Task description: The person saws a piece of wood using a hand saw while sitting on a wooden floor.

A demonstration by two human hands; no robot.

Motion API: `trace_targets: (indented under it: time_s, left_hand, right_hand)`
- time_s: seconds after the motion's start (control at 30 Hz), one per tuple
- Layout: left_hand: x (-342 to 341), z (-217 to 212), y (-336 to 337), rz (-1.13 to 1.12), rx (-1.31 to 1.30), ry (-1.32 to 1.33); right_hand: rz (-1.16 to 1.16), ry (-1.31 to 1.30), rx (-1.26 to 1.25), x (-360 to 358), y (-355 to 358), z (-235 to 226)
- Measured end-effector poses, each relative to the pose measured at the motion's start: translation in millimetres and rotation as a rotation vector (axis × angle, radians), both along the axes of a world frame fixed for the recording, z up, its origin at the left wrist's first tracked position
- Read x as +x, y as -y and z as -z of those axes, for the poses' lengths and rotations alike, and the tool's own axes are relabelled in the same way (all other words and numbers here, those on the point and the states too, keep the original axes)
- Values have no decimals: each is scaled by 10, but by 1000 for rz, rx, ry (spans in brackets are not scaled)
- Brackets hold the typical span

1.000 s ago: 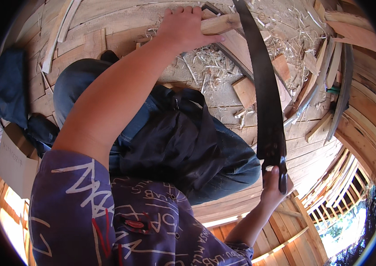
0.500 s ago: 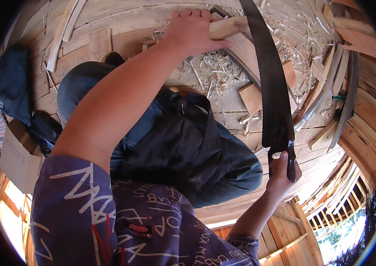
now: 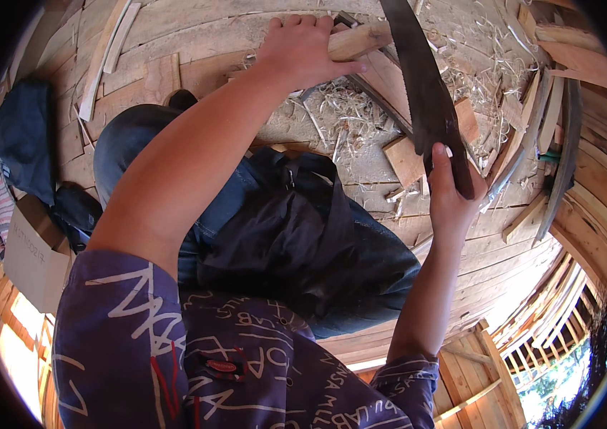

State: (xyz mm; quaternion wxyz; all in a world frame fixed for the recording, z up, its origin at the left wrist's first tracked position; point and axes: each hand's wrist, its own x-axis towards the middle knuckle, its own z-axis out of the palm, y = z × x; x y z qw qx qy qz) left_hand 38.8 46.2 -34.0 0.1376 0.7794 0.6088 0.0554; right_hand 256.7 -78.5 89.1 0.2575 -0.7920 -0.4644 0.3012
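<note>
Floor (image 3: 210, 28) of wooden planks, strewn with shavings (image 3: 339, 114) and offcuts. Dark bag (image 3: 303, 243) in the lap, over blue jeans (image 3: 131, 143). Dark cloth (image 3: 24, 136) and a cardboard box (image 3: 31, 257) off to the left. Long dark saw (image 3: 421, 86) slanting from the top edge down to the right hand (image 3: 450, 196), fingers wrapped tight about its lower end, thumb laid along the blade. Left hand (image 3: 300, 50) pressed palm-down, fingers closed over a pale wood stick (image 3: 360, 39) on the floor at the top. Saw blade crossing just right of that stick, touching or nearly so. Flat wood block (image 3: 403, 157) beside the blade, below the stick.
</note>
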Motion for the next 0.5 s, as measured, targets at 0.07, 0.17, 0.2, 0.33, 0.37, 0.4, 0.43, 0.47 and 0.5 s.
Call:
trace_targets:
  time_s: [0.07, 0.17, 0.2, 0.33, 0.37, 0.4, 0.43, 0.47, 0.5]
  left_hand:
    - [38, -60, 36, 19, -38, 9]
    - [-31, -51, 27, 1, -33, -27]
    - [-8, -33, 29, 0, -24, -30]
    - [52, -350, -17, -9, -214, 11]
    - [58, -355, 3, -12, -220, 0]
    - [66, -375, -10, -13, -221, -13]
    - [80, -393, -25, -19, -220, -26]
    - [110, -364, -12, -16, -201, -20]
    - [104, -376, -3, -1, -191, -2]
  right_hand:
    - [41, -7, 11, 57, 209, -123]
    - [81, 1, -7, 319, 736, -450]
    - [121, 14, -25, 388, 948, -584]
    - [224, 40, -86, 500, 1683, -960]
    - [205, 77, -64, 471, 1770, -958]
    - [211, 111, -75, 400, 1797, -971]
    - [213, 143, -87, 333, 1800, -995]
    - [248, 134, -52, 298, 1772, -1018]
    - [274, 142, -23, 319, 1747, -998]
